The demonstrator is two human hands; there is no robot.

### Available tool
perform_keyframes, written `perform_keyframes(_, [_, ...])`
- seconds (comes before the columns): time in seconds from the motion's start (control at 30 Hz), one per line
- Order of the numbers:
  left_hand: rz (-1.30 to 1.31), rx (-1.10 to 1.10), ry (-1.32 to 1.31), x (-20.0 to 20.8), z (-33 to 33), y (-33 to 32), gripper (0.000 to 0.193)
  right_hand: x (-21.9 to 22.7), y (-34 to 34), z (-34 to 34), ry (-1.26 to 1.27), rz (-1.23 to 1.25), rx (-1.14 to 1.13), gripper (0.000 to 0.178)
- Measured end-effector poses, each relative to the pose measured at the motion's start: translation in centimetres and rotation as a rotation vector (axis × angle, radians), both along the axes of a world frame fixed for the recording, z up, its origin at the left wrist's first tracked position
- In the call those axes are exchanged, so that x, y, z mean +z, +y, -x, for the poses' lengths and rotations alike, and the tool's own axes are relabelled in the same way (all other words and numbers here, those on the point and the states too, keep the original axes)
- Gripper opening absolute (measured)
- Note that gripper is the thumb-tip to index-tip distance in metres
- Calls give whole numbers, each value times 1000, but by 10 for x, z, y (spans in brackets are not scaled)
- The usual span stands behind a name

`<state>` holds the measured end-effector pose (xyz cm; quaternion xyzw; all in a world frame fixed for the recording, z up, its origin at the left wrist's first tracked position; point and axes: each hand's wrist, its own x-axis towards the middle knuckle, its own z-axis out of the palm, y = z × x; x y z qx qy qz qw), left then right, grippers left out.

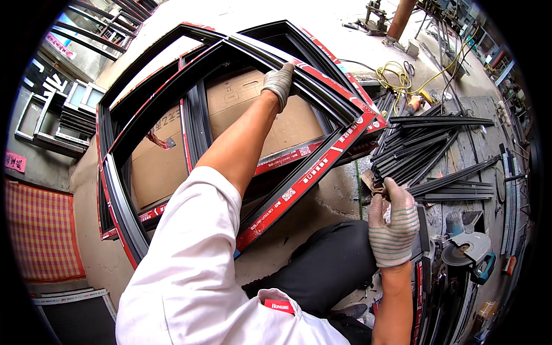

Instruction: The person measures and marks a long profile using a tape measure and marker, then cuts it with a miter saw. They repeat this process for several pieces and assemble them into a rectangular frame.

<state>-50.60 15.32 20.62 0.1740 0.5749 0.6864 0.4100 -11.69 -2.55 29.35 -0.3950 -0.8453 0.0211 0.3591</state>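
My left hand (279, 86), in a striped work glove, is wrapped round the far bar of a black window frame (307, 175) covered with red protective film. This frame is tilted, with its near corner beside my leg. Behind it stands another black frame (203, 118) with a middle bar. My right hand (394, 227), gloved too, is raised to the right of the frame, apart from it. Its thumb and fingertips pinch something small and brownish (378, 188), whose kind I cannot make out.
Cardboard (233, 98) lies behind the frames. Black rubber strips (417, 149) are heaped on the right, near a yellow cable (397, 75). An angle grinder (468, 250) lies at lower right. Stacked frames (63, 115) and a checked cloth (43, 230) are on the left.
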Motion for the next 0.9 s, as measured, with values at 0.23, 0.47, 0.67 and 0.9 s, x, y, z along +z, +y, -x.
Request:
perform_keyframes(0.23, [5,22,25,-7,-3,6,31,-2,-6,-7,47,64,-29,30])
perform_keyframes(0.47, [15,49,14,-2,-9,4,30,-6,-6,-5,87,138,-71,28])
perform_keyframes(0.67, [21,69,27,5,-15,-1,29,-11,-4,-5,130,145,-70,29])
perform_keyframes(0.9, [-15,55,39,-1,-8,-2,28,-9,-4,-4,127,204,-58,28])
